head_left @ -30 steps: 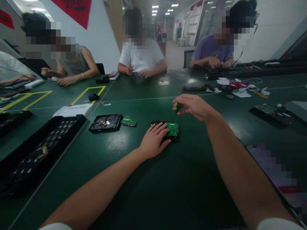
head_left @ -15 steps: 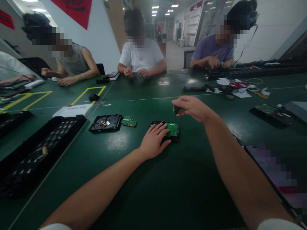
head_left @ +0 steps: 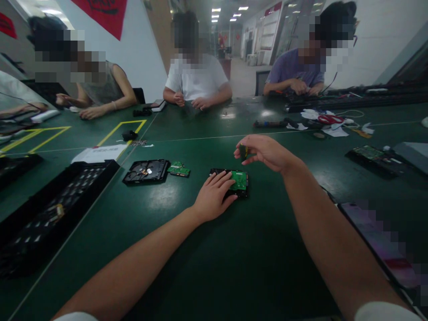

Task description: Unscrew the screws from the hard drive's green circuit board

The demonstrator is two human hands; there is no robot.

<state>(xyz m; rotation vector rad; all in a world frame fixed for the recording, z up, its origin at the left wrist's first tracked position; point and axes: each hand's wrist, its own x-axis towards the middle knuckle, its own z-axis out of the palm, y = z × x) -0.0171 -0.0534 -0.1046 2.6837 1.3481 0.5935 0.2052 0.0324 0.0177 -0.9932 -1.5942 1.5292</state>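
One left hand (head_left: 214,198) lies flat, fingers slightly apart, on one hard drive (head_left: 240,182); one right hand (head_left: 265,151) has fingers clamped on one screwdriver (head_left: 244,154); one black drive (head_left: 146,172) lies left.

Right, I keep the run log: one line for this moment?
left hand: on hard drive | right hand: holding black-and-yellow tool

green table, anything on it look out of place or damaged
Nothing looks plainly damaged. White scraps jumbled with a red item beyond the right hand, to its right, look untidy, in a loose heap on the table.
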